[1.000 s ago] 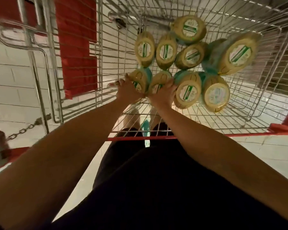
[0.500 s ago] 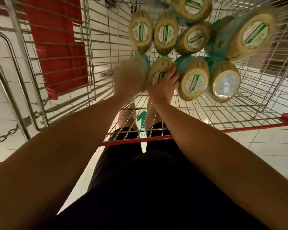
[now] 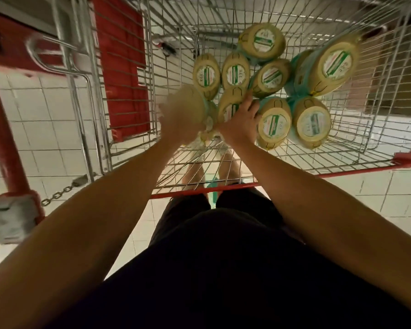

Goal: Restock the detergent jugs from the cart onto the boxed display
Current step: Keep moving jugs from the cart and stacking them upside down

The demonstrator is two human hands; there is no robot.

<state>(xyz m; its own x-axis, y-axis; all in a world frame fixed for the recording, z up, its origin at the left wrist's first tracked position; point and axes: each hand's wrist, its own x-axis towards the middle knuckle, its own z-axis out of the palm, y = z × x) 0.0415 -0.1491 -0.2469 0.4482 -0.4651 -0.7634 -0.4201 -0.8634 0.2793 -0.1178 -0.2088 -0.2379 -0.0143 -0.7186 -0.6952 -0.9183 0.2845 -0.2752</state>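
Several teal detergent jugs with wide gold lids stand upright in the wire cart, seen from above. My left hand is blurred and grips the nearest left jug at its left side. My right hand is wrapped over the gold lid of the jug beside it, fingers curled across the top. Both arms reach in over the cart's red front rim. The boxed display is out of view.
The cart's red plastic child-seat flap stands at the left inside wall. A red post with a chain and a second cart's handle sit at the left. White floor tiles surround the cart. Bare wire floor lies near the front rim.
Both hands stay on the two nearest jugs. The left jug has shifted and blurred under my left hand, and the camera view moved back over the cart.
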